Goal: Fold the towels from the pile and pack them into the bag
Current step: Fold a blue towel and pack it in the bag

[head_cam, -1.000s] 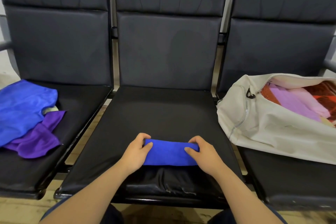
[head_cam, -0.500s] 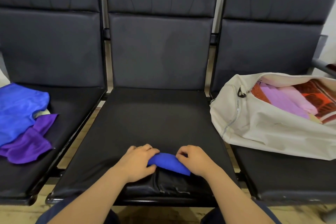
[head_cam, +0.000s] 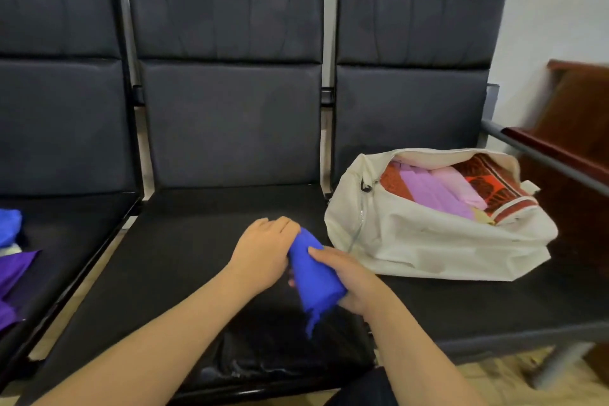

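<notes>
Three seats (head_cam: 211, 241), one open bag (head_cam: 428, 241), one folded blue towel (head_cam: 313, 273).
Your bag lies right of the blue towel, nearer your right hand (head_cam: 354, 282); it and your left hand (head_cam: 263, 257) curl their fingers (head_cam: 284, 223) round it above the middle seat, long axis running away from you.

Waiting area, of the kind found in an office or public building.

Three identical black padded seats (head_cam: 230, 122) stand joined in one row, their high backs against a plain white wall (head_cam: 543, 10). A grey metal armrest (head_cam: 527, 150) closes the row's right end, and a grey metal leg (head_cam: 560, 362) carries it above a pale wood-patterned floor (head_cam: 494, 376). Just beyond the armrest stands dark red-brown wooden furniture (head_cam: 580, 115), too blurred to tell whether it is a desk or a counter.
</notes>
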{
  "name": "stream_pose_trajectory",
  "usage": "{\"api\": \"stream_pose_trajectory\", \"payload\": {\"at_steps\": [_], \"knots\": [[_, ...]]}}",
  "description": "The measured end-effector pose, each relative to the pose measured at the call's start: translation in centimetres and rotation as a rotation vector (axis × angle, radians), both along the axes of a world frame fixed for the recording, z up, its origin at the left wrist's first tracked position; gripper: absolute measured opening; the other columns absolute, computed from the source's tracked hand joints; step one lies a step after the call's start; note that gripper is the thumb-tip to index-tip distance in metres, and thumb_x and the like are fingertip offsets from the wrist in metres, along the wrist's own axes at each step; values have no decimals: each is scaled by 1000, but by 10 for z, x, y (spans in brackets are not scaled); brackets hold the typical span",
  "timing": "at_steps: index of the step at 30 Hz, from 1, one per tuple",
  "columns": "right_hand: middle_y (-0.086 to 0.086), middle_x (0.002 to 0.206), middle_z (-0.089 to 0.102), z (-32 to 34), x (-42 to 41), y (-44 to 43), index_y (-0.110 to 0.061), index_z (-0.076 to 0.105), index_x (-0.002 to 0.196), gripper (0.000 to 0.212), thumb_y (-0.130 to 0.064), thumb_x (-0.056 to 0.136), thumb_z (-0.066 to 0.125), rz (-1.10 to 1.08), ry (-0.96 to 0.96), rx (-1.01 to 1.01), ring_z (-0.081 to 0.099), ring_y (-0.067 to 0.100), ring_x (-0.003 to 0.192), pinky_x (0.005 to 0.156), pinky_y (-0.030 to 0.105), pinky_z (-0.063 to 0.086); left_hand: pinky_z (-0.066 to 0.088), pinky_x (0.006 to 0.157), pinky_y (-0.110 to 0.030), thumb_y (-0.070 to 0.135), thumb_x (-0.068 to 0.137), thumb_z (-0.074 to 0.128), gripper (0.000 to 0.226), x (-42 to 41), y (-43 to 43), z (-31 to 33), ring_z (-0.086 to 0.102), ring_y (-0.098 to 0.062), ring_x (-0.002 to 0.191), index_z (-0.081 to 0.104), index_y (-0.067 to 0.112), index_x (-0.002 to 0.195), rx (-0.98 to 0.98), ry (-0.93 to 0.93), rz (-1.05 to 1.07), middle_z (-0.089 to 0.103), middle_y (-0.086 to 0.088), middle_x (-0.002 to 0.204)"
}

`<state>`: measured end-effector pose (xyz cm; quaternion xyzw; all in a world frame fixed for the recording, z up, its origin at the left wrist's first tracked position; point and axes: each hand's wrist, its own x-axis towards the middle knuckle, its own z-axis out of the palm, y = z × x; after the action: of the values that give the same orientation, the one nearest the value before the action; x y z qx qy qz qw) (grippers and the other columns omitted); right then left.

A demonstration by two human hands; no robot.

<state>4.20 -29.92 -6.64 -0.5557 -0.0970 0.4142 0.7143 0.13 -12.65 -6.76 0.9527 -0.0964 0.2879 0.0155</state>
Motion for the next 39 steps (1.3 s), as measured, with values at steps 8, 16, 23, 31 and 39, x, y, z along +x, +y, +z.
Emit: {"api": "stream_pose_trajectory", "payload": {"at_steps": [8,16,23,31,39], "knots": [[14,87,72,65,76,-107,-1,58,112,21,-11,94,53,-468,-193,71,69,22,71,56,26,56,29,103,-34,22,73,50,48,82,-85,82,42,-22,128,55,12,120,-241,51,-137,46,-6,137],[5,126,57,63,176,-186,-30,66,108,28,-8,94,58,-453,-636,-449,62,22,100,82,38,56,6,116,-55,28,94,43,32,192,-146,95,-4,-34,146,61,24,120,153,315,50,-7,-14,160],[7,122,64,63,217,-153,-24,67,115,35,-1,92,58,-336,-624,-171,67,19,99,75,24,55,31,93,-43,19,91,43,52,233,-136,102,38,-30,113,33,22,142,348,187,212,40,-9,125],[4,139,52,49,243,-134,-32,58,123,35,-11,94,58,-206,-686,-444,55,18,116,98,29,47,30,98,-46,21,92,45,51,234,-134,105,40,-27,112,33,21,142,412,126,207,42,-8,123],[3,160,16,42,243,-122,-24,34,149,50,-33,102,43,-92,-1300,-996,25,21,143,116,29,18,24,105,-52,24,91,46,50,230,-127,100,40,-30,114,33,22,140,465,124,182,42,-9,124]]}}
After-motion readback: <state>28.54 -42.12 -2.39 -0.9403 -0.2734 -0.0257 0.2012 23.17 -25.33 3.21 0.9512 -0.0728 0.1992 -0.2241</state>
